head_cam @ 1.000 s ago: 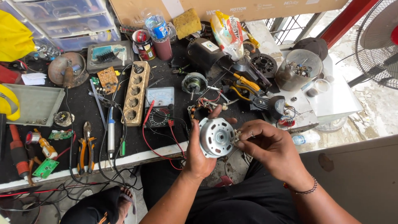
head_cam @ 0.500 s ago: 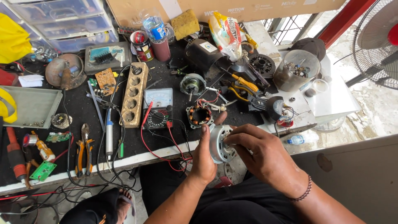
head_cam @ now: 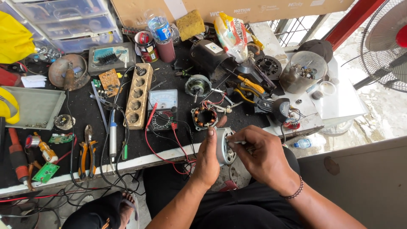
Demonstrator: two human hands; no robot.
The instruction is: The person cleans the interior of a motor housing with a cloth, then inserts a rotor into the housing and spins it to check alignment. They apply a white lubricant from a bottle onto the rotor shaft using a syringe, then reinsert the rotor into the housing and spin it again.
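Your left hand: fingers closed round a small silver motor, held on edge just off the near rim of the surface, above your lap.
Your right hand: fingers pinched on a thin tool whose tip meets the motor's side; what kind of tool, you cannot tell.
Stator: copper-wound ring, on the surface just beyond the motor.
Meter: analogue, red lead trailing toward the edge, left of the stator.
Socket strip: tan, left of the meter.
Pliers: orange handles, near the front edge, well left of your hands.
Fan: far right, off the surface.
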